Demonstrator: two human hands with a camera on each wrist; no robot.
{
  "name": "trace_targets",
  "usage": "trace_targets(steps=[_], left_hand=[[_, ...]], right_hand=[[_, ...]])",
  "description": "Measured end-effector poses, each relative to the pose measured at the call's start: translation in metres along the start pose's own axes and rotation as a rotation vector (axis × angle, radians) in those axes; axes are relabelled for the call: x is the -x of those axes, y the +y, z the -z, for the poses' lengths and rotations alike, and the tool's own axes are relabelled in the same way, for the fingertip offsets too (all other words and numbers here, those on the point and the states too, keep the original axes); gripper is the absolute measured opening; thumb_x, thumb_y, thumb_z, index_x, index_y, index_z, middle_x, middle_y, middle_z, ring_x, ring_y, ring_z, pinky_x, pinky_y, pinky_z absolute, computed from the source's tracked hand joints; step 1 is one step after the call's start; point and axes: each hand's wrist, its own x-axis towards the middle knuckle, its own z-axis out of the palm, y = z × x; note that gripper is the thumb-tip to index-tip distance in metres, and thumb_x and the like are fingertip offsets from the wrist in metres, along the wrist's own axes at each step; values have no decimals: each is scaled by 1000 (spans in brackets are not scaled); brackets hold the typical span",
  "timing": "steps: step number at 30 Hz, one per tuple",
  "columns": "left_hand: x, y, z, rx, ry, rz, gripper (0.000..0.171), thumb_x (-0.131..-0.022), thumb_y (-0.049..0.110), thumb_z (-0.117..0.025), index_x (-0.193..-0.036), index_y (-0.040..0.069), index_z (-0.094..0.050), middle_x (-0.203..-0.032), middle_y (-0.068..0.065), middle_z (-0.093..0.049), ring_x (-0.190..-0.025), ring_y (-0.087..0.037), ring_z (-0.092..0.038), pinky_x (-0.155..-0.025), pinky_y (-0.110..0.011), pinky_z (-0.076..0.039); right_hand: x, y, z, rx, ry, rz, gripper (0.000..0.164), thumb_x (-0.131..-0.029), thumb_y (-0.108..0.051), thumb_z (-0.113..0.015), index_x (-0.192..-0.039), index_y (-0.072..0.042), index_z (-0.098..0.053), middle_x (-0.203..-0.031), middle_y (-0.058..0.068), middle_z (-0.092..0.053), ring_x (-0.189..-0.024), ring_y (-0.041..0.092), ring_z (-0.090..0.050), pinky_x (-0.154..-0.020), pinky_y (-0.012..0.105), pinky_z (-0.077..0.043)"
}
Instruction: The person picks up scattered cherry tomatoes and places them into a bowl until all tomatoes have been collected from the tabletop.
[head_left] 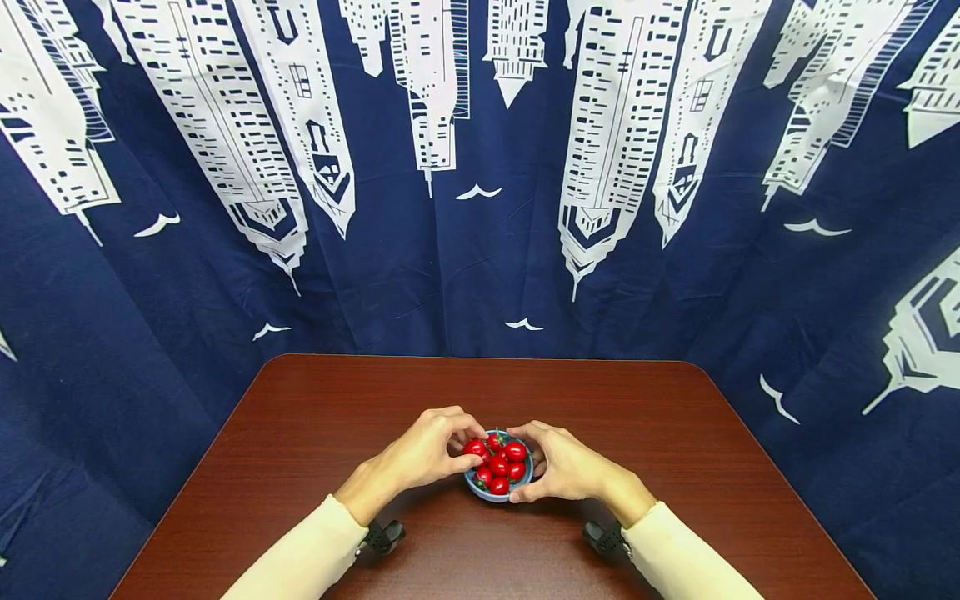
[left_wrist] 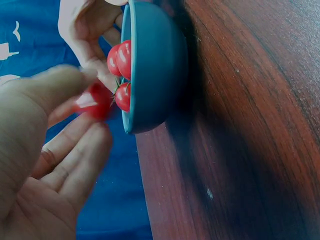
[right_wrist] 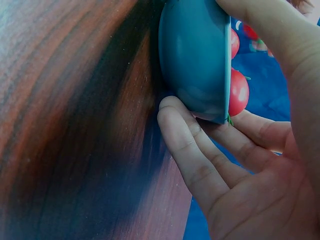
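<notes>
A small blue bowl (head_left: 491,498) of red cherry tomatoes (head_left: 498,464) with green stems stands on the table. My left hand (head_left: 423,447) is at the bowl's left side, thumb and fingers pinching one cherry tomato (left_wrist: 97,102) at the rim; that tomato is blurred in the left wrist view. From the right, my right hand (head_left: 573,467) holds the bowl, thumb at the near rim and fingers around the far right side. In the right wrist view its fingertips (right_wrist: 175,127) lie low against the bowl wall (right_wrist: 195,60).
The brown wooden table (head_left: 337,400) has rounded far corners. Behind and beside it hangs a dark blue cloth (head_left: 420,275) with white building prints. A dark wrist device (head_left: 384,537) is strapped under the left cuff, another (head_left: 603,537) under the right.
</notes>
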Motion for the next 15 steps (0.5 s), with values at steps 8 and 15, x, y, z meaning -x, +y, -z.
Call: trace_targets(steps=[8,15], left_hand=[[2,0,0,-39,-19,25,65,-92,33,-102,-148,11,-77,-137,-6,-77,-125,-25,-81,-113,-45,-67],[3,0,1,-35,-30,37,65,-94,35,-100,-149,12,-76,-139,-6,-77,-129,-26,-80,-115,-46,-66]], right_hand=[[1,-2,1,-11,6,3,97,-82,-32,-109,-157,5,-60,-140,16,-74,-95,9,-80,-86,29,-72],[3,-2,1,-15,11,3,97,-82,-33,-108,-157,4,-61,-139,16,-75,-95,11,-81,-87,32,-73]])
